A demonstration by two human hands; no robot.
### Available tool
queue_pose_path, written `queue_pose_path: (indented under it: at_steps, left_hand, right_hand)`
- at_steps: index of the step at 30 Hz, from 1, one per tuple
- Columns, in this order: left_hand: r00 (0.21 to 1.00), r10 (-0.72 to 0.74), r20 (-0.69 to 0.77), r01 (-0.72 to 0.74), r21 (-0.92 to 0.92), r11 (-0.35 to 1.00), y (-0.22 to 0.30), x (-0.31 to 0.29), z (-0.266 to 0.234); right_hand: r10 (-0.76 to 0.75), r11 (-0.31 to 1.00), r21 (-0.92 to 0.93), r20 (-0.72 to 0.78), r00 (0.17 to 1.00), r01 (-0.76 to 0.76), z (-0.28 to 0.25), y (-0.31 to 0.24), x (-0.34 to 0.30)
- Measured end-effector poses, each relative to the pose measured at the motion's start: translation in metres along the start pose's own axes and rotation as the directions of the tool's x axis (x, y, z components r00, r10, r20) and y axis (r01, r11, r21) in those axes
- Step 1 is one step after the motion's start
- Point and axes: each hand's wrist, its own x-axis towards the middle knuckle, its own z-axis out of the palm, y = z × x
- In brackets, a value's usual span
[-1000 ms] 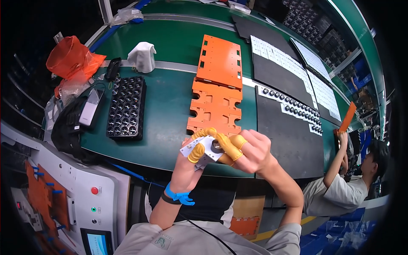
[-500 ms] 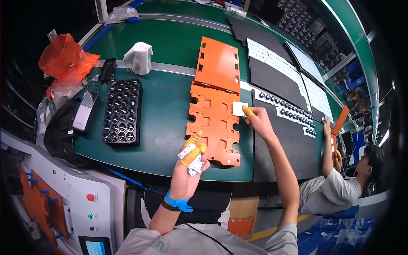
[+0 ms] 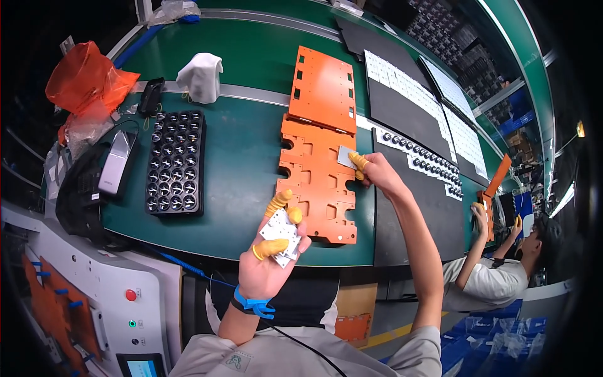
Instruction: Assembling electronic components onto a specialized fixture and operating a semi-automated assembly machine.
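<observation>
My left hand (image 3: 259, 271), in yellow finger cots and a blue wrist strap, is closed on several small white plates with holes (image 3: 278, 231). It is just off the near left edge of the orange fixture (image 3: 317, 169). Between the cotted thumb and fingers of my right hand (image 3: 379, 171) is a single square white plate (image 3: 345, 156), tilted over the fixture's right side. Whether that plate touches the fixture I cannot tell. Recesses and edge notches mark the fixture, and its hinged orange lid (image 3: 323, 88) lies folded open on the far side.
A black tray of round, shiny parts (image 3: 176, 163) stands left. Behind it are a white cloth-like bundle (image 3: 201, 78) and an orange bag (image 3: 88, 81). Black mats (image 3: 408, 213) with white plates and black round parts lie right. A co-worker (image 3: 496, 270) handles another orange fixture at far right.
The plate in my right hand has shifted slightly left and tilted over the fixture. My left thumb now lies lower across the stack, which is fanned differently. The co-worker's arms have moved.
</observation>
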Motion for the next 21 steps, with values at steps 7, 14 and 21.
queue_pose_path:
  at_steps: [7, 14, 21]
  left_hand:
    - [1.0, -0.01, 0.005, 0.01, -0.051, 0.999, 0.005, -0.007, 0.001]
    - [0.998, -0.008, -0.065, 0.004, -0.066, 0.998, 0.009, -0.012, -0.015]
    - [0.98, 0.122, -0.16, -0.125, -0.014, 0.992, 0.017, -0.011, -0.007]
  right_hand:
    - [-0.112, 0.992, -0.035, 0.209, 0.971, 0.122, -0.018, 0.002, 0.009]
    - [0.012, 0.982, -0.185, 0.213, 0.977, 0.029, -0.021, -0.024, 0.007]
    - [0.062, 0.974, -0.22, 0.053, 0.997, -0.049, 0.0, -0.022, -0.001]
